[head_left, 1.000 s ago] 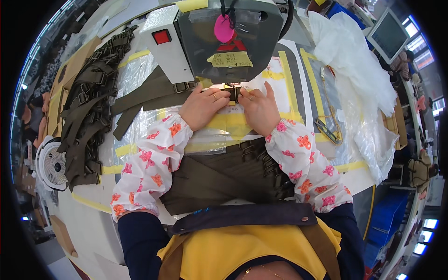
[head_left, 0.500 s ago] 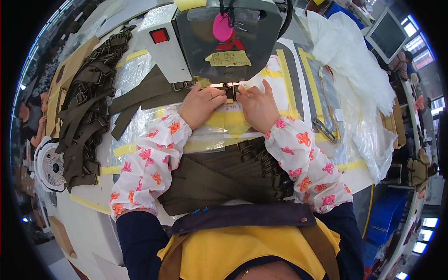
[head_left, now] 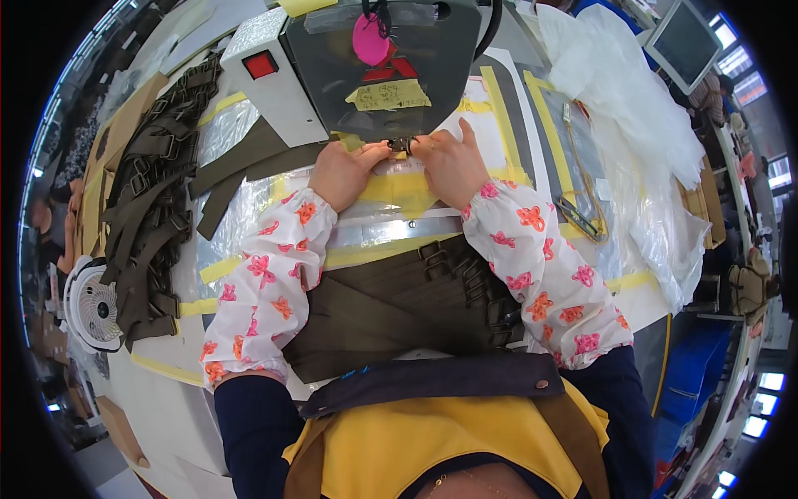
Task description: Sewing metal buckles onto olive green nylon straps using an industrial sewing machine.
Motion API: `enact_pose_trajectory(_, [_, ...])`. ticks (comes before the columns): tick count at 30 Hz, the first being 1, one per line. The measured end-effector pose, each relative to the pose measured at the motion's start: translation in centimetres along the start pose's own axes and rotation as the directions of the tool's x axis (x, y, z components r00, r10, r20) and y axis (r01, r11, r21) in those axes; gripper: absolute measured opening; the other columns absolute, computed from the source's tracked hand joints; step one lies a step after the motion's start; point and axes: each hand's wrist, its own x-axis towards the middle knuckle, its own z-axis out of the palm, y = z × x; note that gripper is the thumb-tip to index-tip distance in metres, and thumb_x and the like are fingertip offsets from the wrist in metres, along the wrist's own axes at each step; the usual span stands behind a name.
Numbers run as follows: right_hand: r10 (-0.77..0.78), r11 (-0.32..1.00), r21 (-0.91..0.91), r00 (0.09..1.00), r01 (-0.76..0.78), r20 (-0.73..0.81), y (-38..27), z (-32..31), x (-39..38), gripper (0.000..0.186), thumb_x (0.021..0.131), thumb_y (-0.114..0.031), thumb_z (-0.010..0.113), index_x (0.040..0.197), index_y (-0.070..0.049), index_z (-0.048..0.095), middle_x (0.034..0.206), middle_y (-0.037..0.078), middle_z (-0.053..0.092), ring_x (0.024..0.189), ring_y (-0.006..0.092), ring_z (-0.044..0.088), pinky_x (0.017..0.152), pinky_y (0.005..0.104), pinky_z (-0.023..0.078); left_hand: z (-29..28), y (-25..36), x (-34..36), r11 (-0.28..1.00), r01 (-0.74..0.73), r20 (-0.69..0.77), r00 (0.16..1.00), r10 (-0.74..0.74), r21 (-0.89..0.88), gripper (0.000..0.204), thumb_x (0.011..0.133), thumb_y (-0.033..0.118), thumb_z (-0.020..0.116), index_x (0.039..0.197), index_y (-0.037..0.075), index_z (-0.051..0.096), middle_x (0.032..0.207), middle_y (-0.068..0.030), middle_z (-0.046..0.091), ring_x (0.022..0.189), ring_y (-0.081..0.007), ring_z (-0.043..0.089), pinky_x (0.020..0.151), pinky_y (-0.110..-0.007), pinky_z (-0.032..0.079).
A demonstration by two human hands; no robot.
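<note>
My left hand (head_left: 344, 173) and my right hand (head_left: 453, 170) are at the foot of a grey sewing machine head (head_left: 374, 112). Their curled fingertips grip, from either side, a small dark strap piece with a metal buckle (head_left: 400, 146), partly hidden by fingers and machine. My right index finger is raised. Olive straps with buckles (head_left: 249, 158) lie just left of my left hand. A stack of olive straps (head_left: 366, 312) with a row of buckles lies between my forearms.
A heap of buckled straps (head_left: 150, 208), cardboard (head_left: 116, 133) and a white fan (head_left: 100, 308) are left; another person (head_left: 62, 224) is beyond. At right are crumpled plastic (head_left: 623, 116), tweezers on a cord (head_left: 582, 218), a screen (head_left: 683, 46) and a blue bin (head_left: 690, 374).
The view has shifted slightly, so the machine and my hands sit higher in the picture. Both hands remain at the buckled piece, of which less now shows between my fingers.
</note>
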Motion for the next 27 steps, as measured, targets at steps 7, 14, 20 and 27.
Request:
enact_pose_trajectory(7, [0.064,0.99,0.128,0.995,-0.053,-0.078,0.3,1.4,-0.1,0.029,0.072,-0.006,0.056,0.1,-0.009,0.059,0.105,0.003,0.06,0.1,0.0195,0.053,0.098,0.0513,0.028,0.0,0.0,-0.1,0.994,0.044,-0.014,0.999,-0.042,0.105,0.015,0.078,0.015,0.055,0.091,0.016,0.062,0.08,-0.0002,0.065,0.059,-0.024,0.056,0.061,-0.034,0.044])
enact_pose_trajectory(14, [0.07,0.967,0.255,0.985,-0.028,-0.155,0.5,1.5,-0.5,0.026,0.072,-0.006,0.056,0.097,-0.008,0.059,0.104,0.007,0.061,0.097,0.0224,0.055,0.093,0.0462,0.035,-0.3,0.4,-0.2,0.992,0.091,0.04,0.995,-0.095,0.085,0.019,0.078,0.013,0.057,0.096,0.013,0.06,0.087,-0.002,0.064,0.071,-0.0227,0.058,0.071,-0.035,0.041])
enact_pose_trajectory(20, [-0.151,0.988,-0.018,0.989,0.151,-0.004,1.0,1.4,-1.1,0.014,0.075,-0.012,0.051,0.087,-0.007,0.056,0.091,0.007,0.06,0.085,0.0204,0.059,0.074,0.0329,0.046,-1.3,0.1,-0.5,0.994,-0.103,0.162,0.981,0.109,-0.044,0.031,0.066,0.004,0.057,0.096,0.007,0.057,0.095,-0.0082,0.063,0.084,-0.025,0.058,0.073,-0.036,0.042])
enact_pose_trajectory(27, [-0.096,0.962,0.224,0.961,0.157,-0.26,0.7,-1.5,0.0,0.017,0.068,-0.011,0.056,0.083,-0.003,0.054,0.067,0.011,0.058,0.059,0.0251,0.059,0.052,0.0369,0.048,-4.8,2.2,-1.4,0.959,-0.054,0.088,0.996,0.031,0.277,0.018,0.072,0.012,0.052,0.09,0.01,0.055,0.077,-0.0038,0.056,0.074,-0.0213,0.057,0.071,-0.034,0.044])
